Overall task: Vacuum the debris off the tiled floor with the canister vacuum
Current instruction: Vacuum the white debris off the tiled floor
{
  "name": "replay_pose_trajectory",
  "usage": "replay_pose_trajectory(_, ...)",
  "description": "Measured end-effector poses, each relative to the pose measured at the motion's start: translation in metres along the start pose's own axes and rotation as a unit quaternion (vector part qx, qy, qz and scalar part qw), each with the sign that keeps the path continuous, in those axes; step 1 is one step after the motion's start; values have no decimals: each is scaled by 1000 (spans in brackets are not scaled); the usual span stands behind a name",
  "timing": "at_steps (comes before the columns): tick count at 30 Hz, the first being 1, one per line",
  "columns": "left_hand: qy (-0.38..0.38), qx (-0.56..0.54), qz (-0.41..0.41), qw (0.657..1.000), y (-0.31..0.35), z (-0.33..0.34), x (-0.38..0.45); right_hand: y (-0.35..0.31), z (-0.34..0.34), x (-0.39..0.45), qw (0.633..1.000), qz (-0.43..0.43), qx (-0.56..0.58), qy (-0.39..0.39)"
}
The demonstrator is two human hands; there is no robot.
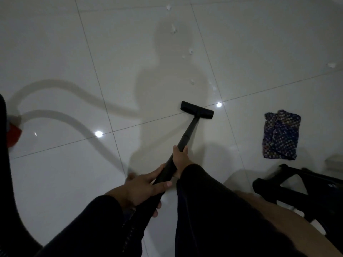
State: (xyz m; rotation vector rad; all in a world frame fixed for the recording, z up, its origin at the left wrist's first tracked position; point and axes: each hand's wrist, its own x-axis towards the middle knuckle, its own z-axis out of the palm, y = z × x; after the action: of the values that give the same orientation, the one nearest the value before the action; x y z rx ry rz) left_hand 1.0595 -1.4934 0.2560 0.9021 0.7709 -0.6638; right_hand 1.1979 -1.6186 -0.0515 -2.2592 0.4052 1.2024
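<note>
A black vacuum wand [187, 132] runs from my hands down to a flat black floor nozzle [197, 112] resting on the white tiled floor [55, 52]. My right hand [181, 160] grips the wand higher along the tube; my left hand [144, 188] grips the lower handle end. Small white debris scraps lie beyond the nozzle: one [191, 81] just ahead, another [190, 52] farther, and one [173, 29] near the top. A black hose [11, 191] curves along the left edge. A red part of the canister [14, 134] shows at far left.
A folded patterned blue cloth [281, 135] lies on the floor at right. A black stool or frame [297, 190] stands at lower right. More white scrap [331, 65] sits at far right. Ceiling-light reflections glint on the tiles.
</note>
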Motion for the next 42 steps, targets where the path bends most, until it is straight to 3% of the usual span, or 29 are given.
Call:
replay_pose_trajectory(3, 10, -33, 8, 999, 5, 22, 24, -20, -36, -15, 999, 12, -32, -4)
replay_pose_trajectory(7, 35, -44, 18, 998, 23, 54, 52, -103, -108, -102, 995, 51, 5, -89)
replay_pose_trajectory(9, 35, -64, 22, 997, 32, 66, 68, -119, -129, -96, 992, 39, 38, -112)
replay_pose_trajectory(18, 60, -124, 60, 989, 91, 110, 109, -160, -187, -42, 988, 9, -2, -156)
replay_pose_trajectory(28, 108, -144, 76, 981, 125, 107, 130, -210, -192, -18, 985, -15, -15, -171)
replay_pose_trajectory(37, 91, -149, 69, 982, 115, 92, 128, -197, -179, -18, 988, -5, -2, -156)
replay_pose_trajectory(42, 125, -85, 87, 985, 117, 80, 114, -203, -162, -30, 985, -19, 30, -169)
